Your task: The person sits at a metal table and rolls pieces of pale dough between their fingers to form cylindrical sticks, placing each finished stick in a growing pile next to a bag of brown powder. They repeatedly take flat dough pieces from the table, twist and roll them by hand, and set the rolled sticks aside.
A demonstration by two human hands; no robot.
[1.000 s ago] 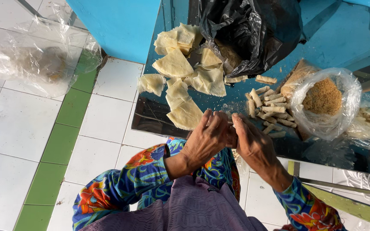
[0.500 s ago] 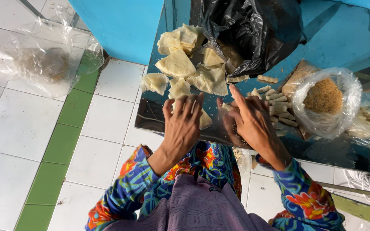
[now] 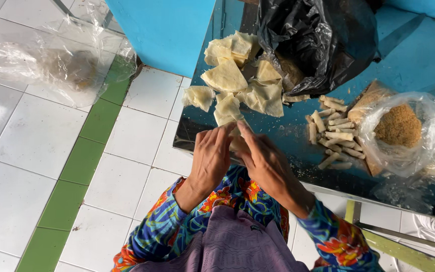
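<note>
wrapper (image 3: pixel 237 143): mostly hidden between hands | black bag (image 3: pixel 318 40): contents unclear, perhaps more wrappers, top cut off

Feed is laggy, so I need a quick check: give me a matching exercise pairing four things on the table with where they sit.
Things:
1. black plastic bag
2. clear bag of brown crumbs
3. pale rolled sticks
4. pale folded wrapper sheets

Places:
A. far right
B. between sheets and crumb bag
C. top, far edge
D. just beyond the hands

Pairs: 1-C, 2-A, 3-B, 4-D
</note>
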